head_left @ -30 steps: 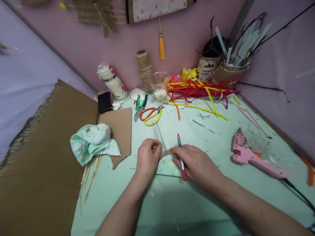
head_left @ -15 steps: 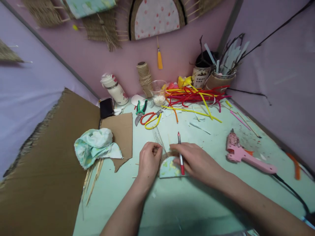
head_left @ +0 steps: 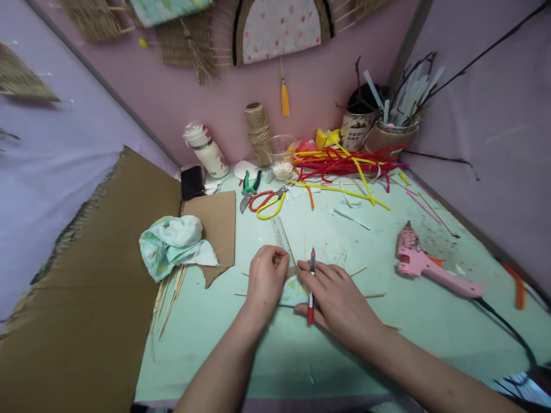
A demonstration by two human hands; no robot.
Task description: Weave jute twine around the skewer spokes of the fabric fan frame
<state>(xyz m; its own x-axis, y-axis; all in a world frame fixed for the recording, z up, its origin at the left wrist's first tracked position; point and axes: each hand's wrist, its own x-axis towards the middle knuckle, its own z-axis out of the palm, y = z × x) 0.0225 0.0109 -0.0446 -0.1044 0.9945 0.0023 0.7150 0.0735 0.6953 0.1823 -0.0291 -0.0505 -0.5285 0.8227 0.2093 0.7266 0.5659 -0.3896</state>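
Note:
My left hand is closed, thumb and fingers pinched together at the left edge of a clear ruler. What it pinches is hidden. Between the fingers of my right hand is a red pen, its tip end pointing away from me. That hand's fingers rest over a half-circle piece covered in pale green patterned cloth, with a brown rim. The ruler's near end lies at the rim, between both hands. Thin wooden sticks fan out around the piece, partly covered by my hands.
On the right lies a pink glue gun with a black cord. Red-and-yellow-handled scissors, green-handled pliers and pipe cleaners lie behind. At left are crumpled cloth, cardboard and more sticks.
My right hand has come nearer to me and lies flatter over the half-circle piece, with the pen still in it. More sticks show beyond it. The camera view has shifted slightly.

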